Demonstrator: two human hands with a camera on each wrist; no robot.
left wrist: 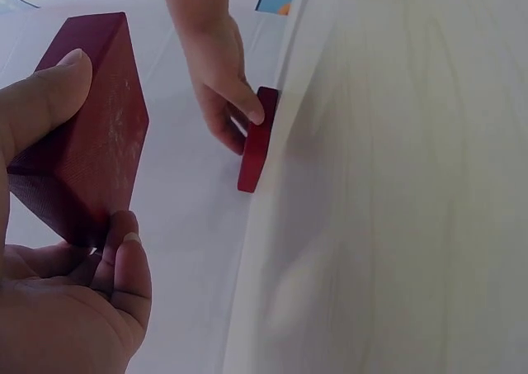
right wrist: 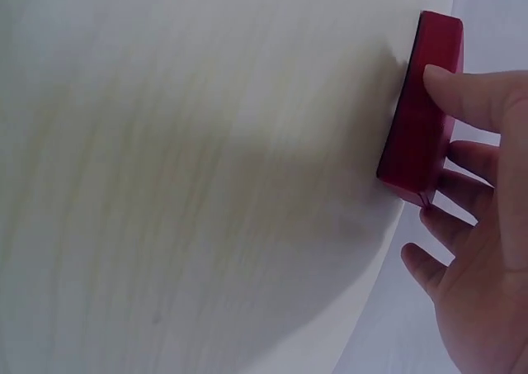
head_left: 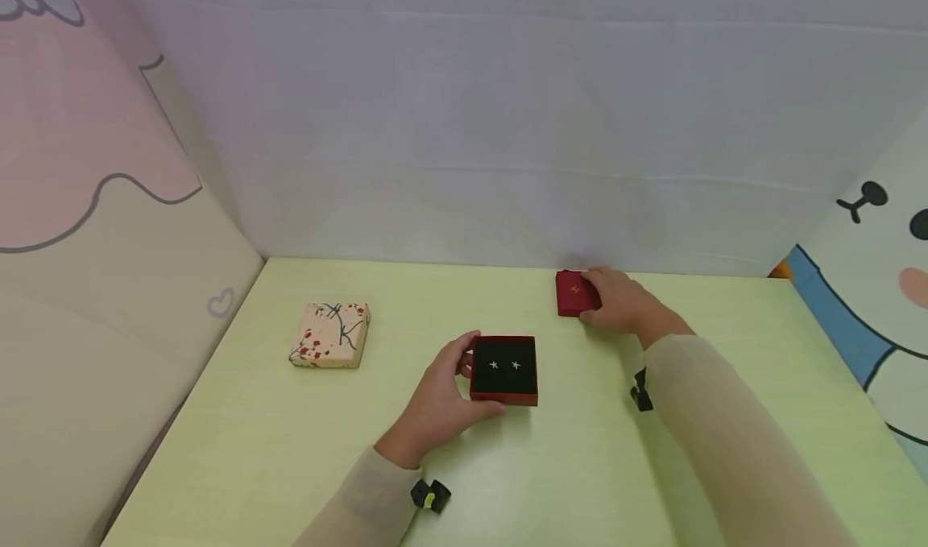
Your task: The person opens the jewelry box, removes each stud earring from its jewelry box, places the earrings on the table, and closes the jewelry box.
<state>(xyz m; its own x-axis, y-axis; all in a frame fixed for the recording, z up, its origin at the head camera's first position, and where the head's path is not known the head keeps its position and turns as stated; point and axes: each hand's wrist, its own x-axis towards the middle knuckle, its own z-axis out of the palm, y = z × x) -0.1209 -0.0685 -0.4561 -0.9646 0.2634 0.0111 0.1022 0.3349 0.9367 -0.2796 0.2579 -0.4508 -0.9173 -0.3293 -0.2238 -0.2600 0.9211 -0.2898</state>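
Observation:
My left hand (head_left: 438, 408) grips a small red jewellery box (head_left: 505, 399) by its left side, the thumb along the front edge and fingers at the back. A black insert (head_left: 505, 382) inside carries two small silvery star-like earrings (head_left: 516, 365). In the left wrist view the red underside (left wrist: 115, 134) of this box faces the camera. At the table's far edge my right hand (head_left: 618, 304) holds a flat red lid (head_left: 569, 299) with a small gold mark, thumb on the near side. The right wrist view shows that lid (right wrist: 418, 147) low against the table top.
A cream box (head_left: 329, 336) with red flowers and dark branches lies on the left of the pale table (head_left: 239, 450). A white sheet (head_left: 471, 128) hangs behind the far edge. Printed cloths (head_left: 94, 305) stand at both sides.

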